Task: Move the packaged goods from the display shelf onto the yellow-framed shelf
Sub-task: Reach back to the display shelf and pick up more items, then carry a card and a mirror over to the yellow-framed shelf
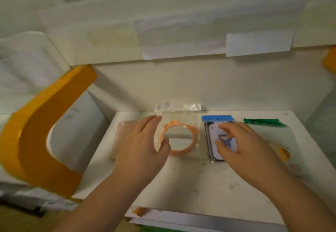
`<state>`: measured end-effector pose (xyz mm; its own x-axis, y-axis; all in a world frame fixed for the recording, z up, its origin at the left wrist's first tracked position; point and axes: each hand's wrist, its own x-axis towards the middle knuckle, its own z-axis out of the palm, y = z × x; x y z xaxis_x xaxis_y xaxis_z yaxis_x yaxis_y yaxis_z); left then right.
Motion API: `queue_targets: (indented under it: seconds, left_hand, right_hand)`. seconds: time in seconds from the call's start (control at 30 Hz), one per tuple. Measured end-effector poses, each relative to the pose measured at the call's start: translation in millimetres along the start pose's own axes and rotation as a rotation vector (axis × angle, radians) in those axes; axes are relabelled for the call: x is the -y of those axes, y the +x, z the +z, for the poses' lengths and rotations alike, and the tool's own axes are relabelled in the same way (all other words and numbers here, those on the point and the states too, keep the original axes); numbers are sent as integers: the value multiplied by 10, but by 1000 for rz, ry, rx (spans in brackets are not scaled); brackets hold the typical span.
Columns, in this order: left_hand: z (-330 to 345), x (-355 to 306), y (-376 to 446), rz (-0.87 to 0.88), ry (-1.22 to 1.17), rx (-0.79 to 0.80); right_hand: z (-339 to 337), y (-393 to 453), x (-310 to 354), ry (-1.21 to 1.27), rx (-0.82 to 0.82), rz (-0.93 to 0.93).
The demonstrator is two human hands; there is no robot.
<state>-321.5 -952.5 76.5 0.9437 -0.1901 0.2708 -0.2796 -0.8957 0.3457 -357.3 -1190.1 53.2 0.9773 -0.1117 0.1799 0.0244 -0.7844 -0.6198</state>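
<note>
On the white board of the yellow-framed shelf lie several packaged goods in a row. My left hand lies flat with straight fingers over a pinkish packet. Its thumb touches the left edge of a clear bag holding an orange ring. My right hand curls its fingers and thumb round a blue-topped package with a cartoon picture. To the right of that lies a green-topped clear packet, partly hidden by my right wrist.
A curved yellow frame piece rises at the shelf's left side, and a second yellow corner shows at the far right. A white upper shelf edge with paper labels overhangs the back. The board's front edge is near me.
</note>
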Motion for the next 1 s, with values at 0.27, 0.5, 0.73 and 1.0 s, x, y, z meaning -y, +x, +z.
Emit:
queue_targets:
  seconds: [0.27, 0.5, 0.73, 1.0]
  left_hand:
    - [-781, 647, -493, -33, 24, -207]
    - [-1345, 1583, -980, -204, -85, -458]
    - [-1857, 2749, -1547, -389, -95, -357]
    - [-2276, 3823, -1991, -418, -78, -336]
  right_hand:
    - [458, 128, 1036, 51, 100, -172]
    - [952, -113, 2084, 118, 118, -333]
    - [1387, -484, 3205, 193, 105, -443]
    - [2216, -754, 4147, 162, 127, -496]
